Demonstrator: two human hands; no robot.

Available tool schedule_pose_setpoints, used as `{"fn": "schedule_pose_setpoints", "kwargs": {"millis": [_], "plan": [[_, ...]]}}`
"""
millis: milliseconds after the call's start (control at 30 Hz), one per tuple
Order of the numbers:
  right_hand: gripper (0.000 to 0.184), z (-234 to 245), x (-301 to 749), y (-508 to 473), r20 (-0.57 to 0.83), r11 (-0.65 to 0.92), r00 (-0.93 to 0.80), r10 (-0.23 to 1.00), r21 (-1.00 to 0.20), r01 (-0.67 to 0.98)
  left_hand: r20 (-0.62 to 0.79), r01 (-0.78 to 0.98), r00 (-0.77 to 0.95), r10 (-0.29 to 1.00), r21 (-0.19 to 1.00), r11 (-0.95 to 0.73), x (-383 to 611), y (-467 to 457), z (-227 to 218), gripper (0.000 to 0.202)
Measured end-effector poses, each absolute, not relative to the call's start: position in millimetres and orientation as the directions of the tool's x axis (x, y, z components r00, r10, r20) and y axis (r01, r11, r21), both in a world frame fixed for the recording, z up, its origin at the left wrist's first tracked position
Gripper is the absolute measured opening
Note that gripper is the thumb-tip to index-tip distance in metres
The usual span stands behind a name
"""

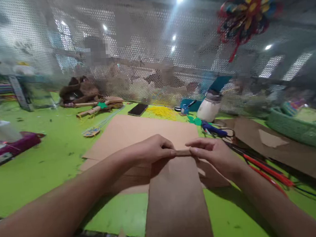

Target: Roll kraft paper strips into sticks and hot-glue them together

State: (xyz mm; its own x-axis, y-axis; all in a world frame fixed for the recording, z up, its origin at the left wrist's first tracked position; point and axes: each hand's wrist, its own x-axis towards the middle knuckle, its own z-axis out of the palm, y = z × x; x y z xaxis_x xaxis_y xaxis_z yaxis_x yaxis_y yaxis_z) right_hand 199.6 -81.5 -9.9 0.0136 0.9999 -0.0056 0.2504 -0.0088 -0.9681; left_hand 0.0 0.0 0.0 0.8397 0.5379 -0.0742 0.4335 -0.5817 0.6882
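A long brown paper strip point(177, 203) runs toward me over the table's front edge, its far end folded or rolled into a narrow band. My left hand point(158, 149) pinches the left end of that band between thumb and fingers. At the band's right end my right hand point(217, 152) grips with thumb and fingertips. Beneath both hands lie flat sheets of tan paper point(148, 128), overlapping one another. The strip's near end runs out of the picture.
On the green table point(54, 147) lie a phone point(138, 109), yellow shreds point(161, 112) and a blue-handled tool point(213, 129). A white jar point(209, 107) stands behind. Right are red-handled tools point(270, 170) and a green basket point(299, 128); left, a purple power strip point(16, 148).
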Motion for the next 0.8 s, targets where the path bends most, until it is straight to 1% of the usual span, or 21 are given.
{"fn": "schedule_pose_setpoints", "kwargs": {"millis": [67, 167, 267, 367, 533, 800], "plan": [[0.031, -11, 201, -82, 0.004, 0.016, -0.046, 0.999, -0.963, 0.270, -0.073, 0.457, 0.821, 0.566, 0.679, -0.575, 1, -4, 2, 0.038], [0.028, -14, 201, -84, -0.017, 0.022, -0.142, 0.990, -0.964, 0.264, -0.043, 0.463, 0.811, 0.584, 0.658, -0.594, 2, -9, 3, 0.034], [0.025, -18, 200, -84, -0.074, -0.025, -0.203, 0.976, -0.972, 0.234, 0.016, 0.429, 0.826, 0.563, 0.630, -0.648, 3, -10, 1, 0.029], [0.027, -20, 201, -84, -0.096, -0.046, -0.178, 0.979, -0.964, 0.263, 0.052, 0.405, 0.839, 0.541, 0.603, -0.687, 3, -10, -3, 0.027], [0.027, -20, 203, -83, -0.063, -0.011, -0.149, 0.987, -0.947, 0.322, 0.094, 0.393, 0.844, 0.528, 0.561, -0.728, 2, -11, -2, 0.026], [0.024, -15, 202, -88, 0.069, 0.111, -0.131, 0.989, -0.932, 0.346, 0.134, 0.348, 0.855, 0.501, 0.568, -0.746, 2, -14, 5, 0.024]]}}
